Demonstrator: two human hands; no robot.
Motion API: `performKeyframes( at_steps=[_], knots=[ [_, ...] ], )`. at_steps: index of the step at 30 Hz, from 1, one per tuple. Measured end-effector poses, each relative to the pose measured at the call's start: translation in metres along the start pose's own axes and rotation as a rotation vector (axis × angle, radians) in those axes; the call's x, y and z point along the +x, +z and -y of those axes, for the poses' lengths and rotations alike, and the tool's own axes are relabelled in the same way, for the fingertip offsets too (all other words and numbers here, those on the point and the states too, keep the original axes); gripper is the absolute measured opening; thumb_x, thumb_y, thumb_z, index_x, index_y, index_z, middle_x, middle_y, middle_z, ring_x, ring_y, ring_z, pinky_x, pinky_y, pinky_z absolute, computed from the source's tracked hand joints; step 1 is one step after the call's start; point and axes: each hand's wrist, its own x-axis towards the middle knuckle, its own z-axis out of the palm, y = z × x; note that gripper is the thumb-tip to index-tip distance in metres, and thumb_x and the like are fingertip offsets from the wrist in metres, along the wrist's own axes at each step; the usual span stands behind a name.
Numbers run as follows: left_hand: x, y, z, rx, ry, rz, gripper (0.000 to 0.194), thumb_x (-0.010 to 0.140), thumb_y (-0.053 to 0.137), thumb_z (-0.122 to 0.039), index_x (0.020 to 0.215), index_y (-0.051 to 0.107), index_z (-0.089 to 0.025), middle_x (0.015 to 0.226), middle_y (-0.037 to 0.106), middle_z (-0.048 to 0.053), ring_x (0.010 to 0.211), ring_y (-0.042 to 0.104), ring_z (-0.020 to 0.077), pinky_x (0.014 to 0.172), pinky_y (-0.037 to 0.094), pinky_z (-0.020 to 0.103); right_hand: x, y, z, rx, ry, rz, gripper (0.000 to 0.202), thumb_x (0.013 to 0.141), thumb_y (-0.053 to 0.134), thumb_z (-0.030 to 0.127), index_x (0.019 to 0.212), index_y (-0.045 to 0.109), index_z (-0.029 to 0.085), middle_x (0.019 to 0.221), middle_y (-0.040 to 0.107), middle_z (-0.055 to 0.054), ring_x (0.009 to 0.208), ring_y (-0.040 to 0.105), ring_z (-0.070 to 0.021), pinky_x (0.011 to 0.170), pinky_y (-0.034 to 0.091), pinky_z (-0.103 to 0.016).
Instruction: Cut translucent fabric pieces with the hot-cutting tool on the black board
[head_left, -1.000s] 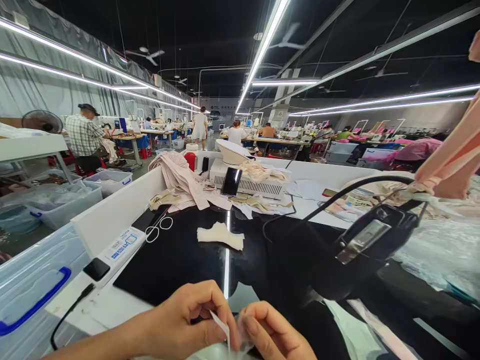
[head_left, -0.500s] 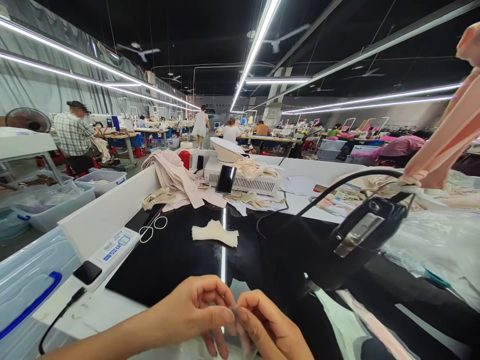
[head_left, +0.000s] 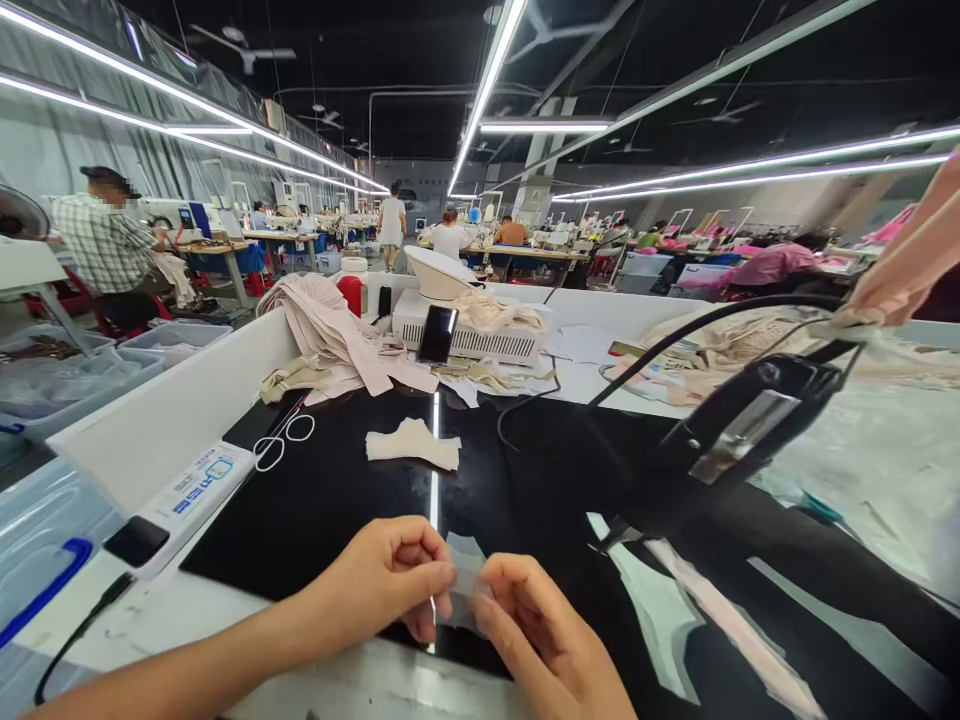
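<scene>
Left hand (head_left: 409, 580): grip pinched one edge of a sheer grey piece (head_left: 466, 572).
Right hand (head_left: 538, 620): grip pinched its opposite edge.
Sheer grey piece: was held between both hands, over the black counter (head_left: 315, 515).

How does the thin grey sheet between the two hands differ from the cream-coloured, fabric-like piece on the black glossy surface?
The thin grey sheet looks flimsy, while the cream-coloured, fabric-like piece looks thicker. The left hand and right hand partly cover the grey sheet; the cream piece shows whole beyond them. Both appear against the black glossy surface.
</scene>
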Motion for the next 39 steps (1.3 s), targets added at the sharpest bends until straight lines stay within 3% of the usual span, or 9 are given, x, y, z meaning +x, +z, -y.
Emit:
performKeyframes(
  at_steps=[6, 9, 13, 16, 22, 39],
  knots=[
    [0.007, 0.0, 0.004, 0.108, 0.016, -0.028, 0.017, 0.085, 0.067, -0.03, 0.087, 0.058, -0.016, 0.072, 0.068, -0.001, 0.054, 0.059, 0.0087, 0.052, 0.043, 0.019, 0.004, -0.007, -0.01, -0.114, -0.019, -0.043, 0.022, 0.093, 0.063, 0.045, 0.088, 0.075, 0.027, 0.076, 0.067, 0.001, 0.061, 0.061, -0.0142, 0.057, 0.049, -0.021],
    [0.01, 0.0, 0.003, 0.194, 0.032, -0.057, 0.014, 0.086, 0.064, -0.027, 0.094, 0.055, -0.019, 0.072, 0.066, -0.004, 0.057, 0.059, 0.01, 0.056, 0.046, 0.021, 0.008, -0.011, -0.015, -0.227, -0.118, -0.045, 0.023, 0.097, 0.059, 0.042, 0.095, 0.076, 0.027, 0.084, 0.07, -0.001, 0.066, 0.065, -0.015, 0.06, 0.053, -0.022],
    [0.014, 0.001, -0.003, 0.601, 0.139, -0.136, 0.013, 0.09, 0.06, -0.025, 0.098, 0.052, -0.022, 0.073, 0.062, -0.006, 0.06, 0.056, 0.0118, 0.059, 0.042, 0.023, 0.012, -0.018, -0.022, -0.436, -0.291, -0.033, 0.022, 0.101, 0.056, 0.037, 0.105, 0.076, 0.029, 0.095, 0.073, -0.003, 0.082, 0.071, -0.0164, 0.074, 0.057, -0.022],
    [0.015, 0.001, -0.001, 0.942, 0.226, -0.176, 0.007, 0.093, 0.058, -0.023, 0.096, 0.052, -0.023, 0.076, 0.063, -0.005, 0.061, 0.057, 0.0131, 0.06, 0.038, 0.024, 0.011, -0.021, -0.026, -0.57, -0.359, -0.036, 0.024, 0.104, 0.051, 0.034, 0.114, 0.072, 0.028, 0.097, 0.073, -0.003, 0.084, 0.071, -0.0159, 0.075, 0.057, -0.023],
    [0.014, -0.001, 0.01, 1.334, 0.373, -0.108, 0.014, 0.101, 0.054, -0.024, 0.087, 0.056, -0.02, 0.08, 0.065, -0.002, 0.069, 0.064, 0.0168, 0.061, 0.04, 0.026, 0.011, -0.019, -0.031, -0.847, -0.438, -0.039, 0.033, 0.107, 0.042, 0.036, 0.112, 0.072, 0.026, 0.089, 0.072, -0.005, 0.079, 0.069, -0.0175, 0.068, 0.057, -0.026],
    [0.014, -0.004, 0.018, 1.436, 0.5, -0.135, 0.018, 0.102, 0.053, -0.025, 0.088, 0.064, -0.02, 0.077, 0.064, -0.002, 0.066, 0.063, 0.0163, 0.058, 0.04, 0.027, 0.01, -0.012, -0.036, -0.949, -0.452, -0.073, 0.037, 0.109, 0.037, 0.034, 0.111, 0.072, 0.024, 0.088, 0.07, -0.004, 0.075, 0.065, -0.0161, 0.064, 0.051, -0.027]
  ],
)
